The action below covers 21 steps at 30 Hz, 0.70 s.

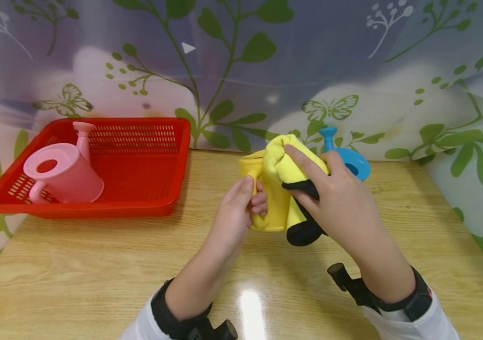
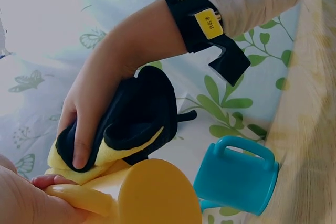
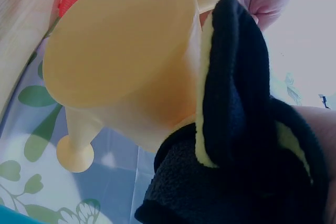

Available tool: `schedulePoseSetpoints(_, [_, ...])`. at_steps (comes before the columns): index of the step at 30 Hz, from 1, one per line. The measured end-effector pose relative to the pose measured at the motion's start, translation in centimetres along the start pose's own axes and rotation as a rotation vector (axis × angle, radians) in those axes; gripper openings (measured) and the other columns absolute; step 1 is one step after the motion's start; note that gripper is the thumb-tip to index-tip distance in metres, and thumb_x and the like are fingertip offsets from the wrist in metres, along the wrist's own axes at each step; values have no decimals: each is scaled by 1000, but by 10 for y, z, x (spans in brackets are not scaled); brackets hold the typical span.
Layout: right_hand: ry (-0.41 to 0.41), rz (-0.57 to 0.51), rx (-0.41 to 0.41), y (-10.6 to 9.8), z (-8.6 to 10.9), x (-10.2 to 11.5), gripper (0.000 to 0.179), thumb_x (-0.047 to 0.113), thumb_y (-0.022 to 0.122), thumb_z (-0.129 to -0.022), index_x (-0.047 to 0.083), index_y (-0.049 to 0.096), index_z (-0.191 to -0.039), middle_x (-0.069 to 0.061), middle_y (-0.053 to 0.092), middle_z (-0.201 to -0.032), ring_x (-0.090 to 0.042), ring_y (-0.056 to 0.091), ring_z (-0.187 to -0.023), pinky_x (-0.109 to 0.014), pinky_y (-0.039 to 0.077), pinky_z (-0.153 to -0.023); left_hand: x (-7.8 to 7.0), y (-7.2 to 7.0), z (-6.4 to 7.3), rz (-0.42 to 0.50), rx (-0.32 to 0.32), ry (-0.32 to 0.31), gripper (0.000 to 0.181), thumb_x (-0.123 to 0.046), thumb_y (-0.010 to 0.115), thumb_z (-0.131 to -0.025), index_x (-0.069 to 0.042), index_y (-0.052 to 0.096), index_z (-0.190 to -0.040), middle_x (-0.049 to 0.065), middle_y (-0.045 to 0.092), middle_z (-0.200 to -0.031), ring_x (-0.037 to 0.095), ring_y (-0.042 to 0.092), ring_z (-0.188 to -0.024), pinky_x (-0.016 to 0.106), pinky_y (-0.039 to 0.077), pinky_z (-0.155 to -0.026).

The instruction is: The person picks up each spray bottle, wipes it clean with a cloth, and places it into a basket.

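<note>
My left hand grips the handle of a yellow watering can, holding it up over the table. In the right wrist view, the can's round base faces the camera and its spout points away. A yellow cloth with a black side is bunched in my right hand, pressed to the can near its top. From the left wrist view, the cloth's black side shows in folds under the right thumb. Part of the can is hidden behind the cloth.
A red plastic basket stands at the back left, with a pink watering can in it. Behind my right hand is a blue watering can, partly covered. A leaf-printed curtain hangs along the back of the wooden table.
</note>
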State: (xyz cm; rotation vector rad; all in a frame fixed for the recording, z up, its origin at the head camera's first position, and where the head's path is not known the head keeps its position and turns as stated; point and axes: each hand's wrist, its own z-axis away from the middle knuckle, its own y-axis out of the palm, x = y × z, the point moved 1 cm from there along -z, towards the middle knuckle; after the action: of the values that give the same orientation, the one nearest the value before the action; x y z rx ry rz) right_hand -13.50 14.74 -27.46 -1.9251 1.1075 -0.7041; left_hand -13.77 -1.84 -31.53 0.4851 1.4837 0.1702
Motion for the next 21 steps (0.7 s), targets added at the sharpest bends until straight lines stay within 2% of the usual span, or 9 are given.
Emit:
schedulePoseSetpoints(7, [-43, -9, -24, -3, 5, -1, 72, 21, 81, -79, 25, 46, -142, -21, 50, -95, -24, 47, -57, -38, 47, -48, -2, 1, 1, 14, 10, -24, 25, -21, 26, -107, -7, 40, -91, -1, 32, -72, 9, 33, -64, 20, 35, -65])
schedulePoseSetpoints(12, [-79, 6, -42, -4, 9, -2, 74, 17, 83, -76, 23, 48, -141, -21, 49, -91, -23, 43, -53, -35, 45, -45, -2, 1, 1, 26, 23, -18, 26, -22, 26, -107, -7, 40, -91, -1, 32, -72, 9, 33, -64, 20, 34, -64])
schedulePoseSetpoints(17, [-122, 33, -11, -5, 15, -4, 79, 15, 84, -73, 25, 47, -142, -18, 49, -88, -17, 35, -50, -28, 36, -41, -2, 0, 0, 48, 5, -29, 26, -22, 27, -107, -7, 42, -91, -1, 33, -72, 8, 34, -63, 20, 35, -64])
schedulePoseSetpoints(21, [-150, 37, 31, -7, 20, -4, 79, 17, 85, -72, 26, 48, -141, -15, 48, -88, -13, 31, -49, -24, 31, -41, -5, -3, -2, 83, -9, -7, 26, -24, 27, -107, -8, 41, -91, -2, 33, -71, 8, 33, -63, 20, 35, -64])
